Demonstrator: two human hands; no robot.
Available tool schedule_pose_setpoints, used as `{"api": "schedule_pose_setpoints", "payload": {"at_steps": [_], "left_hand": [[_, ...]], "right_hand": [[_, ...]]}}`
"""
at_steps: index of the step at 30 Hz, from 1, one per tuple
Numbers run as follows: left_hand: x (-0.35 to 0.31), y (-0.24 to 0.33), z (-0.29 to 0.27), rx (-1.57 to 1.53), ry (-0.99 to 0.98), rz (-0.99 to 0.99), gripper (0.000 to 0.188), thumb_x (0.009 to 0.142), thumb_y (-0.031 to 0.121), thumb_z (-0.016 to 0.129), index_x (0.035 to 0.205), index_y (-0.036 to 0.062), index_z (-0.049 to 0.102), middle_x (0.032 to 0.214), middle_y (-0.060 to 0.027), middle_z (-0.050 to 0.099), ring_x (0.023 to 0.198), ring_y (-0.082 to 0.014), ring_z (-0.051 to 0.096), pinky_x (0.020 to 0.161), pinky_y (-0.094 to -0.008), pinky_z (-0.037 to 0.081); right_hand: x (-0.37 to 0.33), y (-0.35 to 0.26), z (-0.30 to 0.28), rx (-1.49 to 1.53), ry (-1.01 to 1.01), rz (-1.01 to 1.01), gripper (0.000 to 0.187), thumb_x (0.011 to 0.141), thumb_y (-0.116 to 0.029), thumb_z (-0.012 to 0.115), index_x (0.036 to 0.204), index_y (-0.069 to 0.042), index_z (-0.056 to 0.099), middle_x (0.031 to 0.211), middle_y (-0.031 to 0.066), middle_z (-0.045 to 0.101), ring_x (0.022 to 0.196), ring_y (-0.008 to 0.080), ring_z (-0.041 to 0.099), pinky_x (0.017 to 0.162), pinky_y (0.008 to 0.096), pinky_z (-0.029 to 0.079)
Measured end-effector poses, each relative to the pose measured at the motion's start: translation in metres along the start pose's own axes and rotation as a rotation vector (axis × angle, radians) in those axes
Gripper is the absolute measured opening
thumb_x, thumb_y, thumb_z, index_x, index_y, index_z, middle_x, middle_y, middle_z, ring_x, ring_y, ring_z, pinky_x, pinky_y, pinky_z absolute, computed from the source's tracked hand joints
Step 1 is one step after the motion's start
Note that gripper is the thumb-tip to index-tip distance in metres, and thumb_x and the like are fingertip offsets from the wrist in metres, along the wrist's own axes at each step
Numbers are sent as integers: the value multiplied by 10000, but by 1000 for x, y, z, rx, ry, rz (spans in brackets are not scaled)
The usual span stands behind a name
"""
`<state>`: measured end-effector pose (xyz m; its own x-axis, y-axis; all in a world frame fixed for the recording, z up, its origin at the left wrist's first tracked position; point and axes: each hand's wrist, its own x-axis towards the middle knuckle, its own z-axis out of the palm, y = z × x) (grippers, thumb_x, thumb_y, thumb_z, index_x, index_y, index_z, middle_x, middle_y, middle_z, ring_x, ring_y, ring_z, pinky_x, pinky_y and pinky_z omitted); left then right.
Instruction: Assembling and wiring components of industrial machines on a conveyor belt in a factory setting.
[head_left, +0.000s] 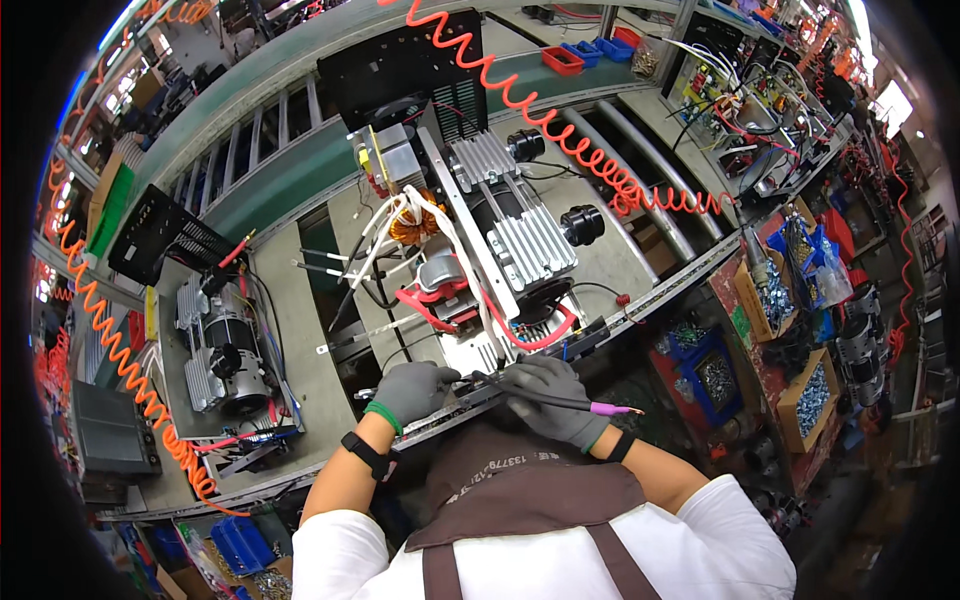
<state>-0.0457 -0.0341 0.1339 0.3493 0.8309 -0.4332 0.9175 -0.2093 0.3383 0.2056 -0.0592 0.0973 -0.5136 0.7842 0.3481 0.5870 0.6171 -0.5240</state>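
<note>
Both hands wear grey gloves and meet at the near edge of the bench, close to a partly built machine with finned silver compressor cylinders [530, 240]. My left hand [412, 391] is closed, fingertips pinched by the frame's front rail; what they hold is too small to tell. Beside it, my right hand [555, 402] is curled around a thick black cable [550, 399]. This cable runs rightward across the glove and ends in a purple sleeve [608, 409] with bare copper strands. Just beyond my hands are a red-wrapped transformer [443, 283], a copper-wound coil [415, 220] and loose white wires.
A second unit [228, 345] stands at left, and an open wired chassis [755, 125] at far right. Orange coiled hoses [560, 130] hang over the bench. Metal rollers [640, 190] lie behind. Boxes of screws [808, 395] and a blue bin [712, 380] sit at right.
</note>
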Motion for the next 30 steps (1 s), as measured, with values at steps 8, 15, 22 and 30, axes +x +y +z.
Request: {"api": "schedule_pose_setpoints", "payload": {"at_steps": [8, 15, 22, 30], "left_hand": [[1, 1, 1, -17, 6, -21, 317, 796, 211, 520, 1070, 211, 678, 853, -130, 667, 795, -305, 633, 722, -399, 503], [-1, 4, 3, -49, 39, -50, 288, 802, 209, 540, 1049, 197, 687, 870, -125, 667, 798, -301, 637, 721, -388, 508], [1, 8, 0, -18, 17, -43, 285, 815, 221, 536, 1058, 209, 686, 861, -131, 670, 790, -303, 640, 733, -384, 509], [1, 10, -3, -126, -30, -123, 296, 809, 241, 524, 1052, 192, 686, 896, -129, 673, 835, -310, 640, 764, -404, 506]], "right_hand": [[-2, 12, -13, 61, 294, 123, 271, 778, -98, 601, 1045, -49, 602, 966, 128, 622, 914, 323, 583, 800, 415, 447], [-3, 17, -15, 74, 346, 158, 196, 786, -59, 602, 979, -75, 629, 876, 110, 639, 821, 312, 603, 734, 409, 477], [-21, 13, -16, 309, -129, 337, 190, 844, -238, 584, 980, -116, 638, 895, 93, 649, 842, 299, 612, 729, 393, 482], [-7, 10, -2, 546, -466, 414, 314, 892, -337, 556, 1085, -93, 601, 943, 79, 651, 854, 231, 621, 763, 338, 476]]}}
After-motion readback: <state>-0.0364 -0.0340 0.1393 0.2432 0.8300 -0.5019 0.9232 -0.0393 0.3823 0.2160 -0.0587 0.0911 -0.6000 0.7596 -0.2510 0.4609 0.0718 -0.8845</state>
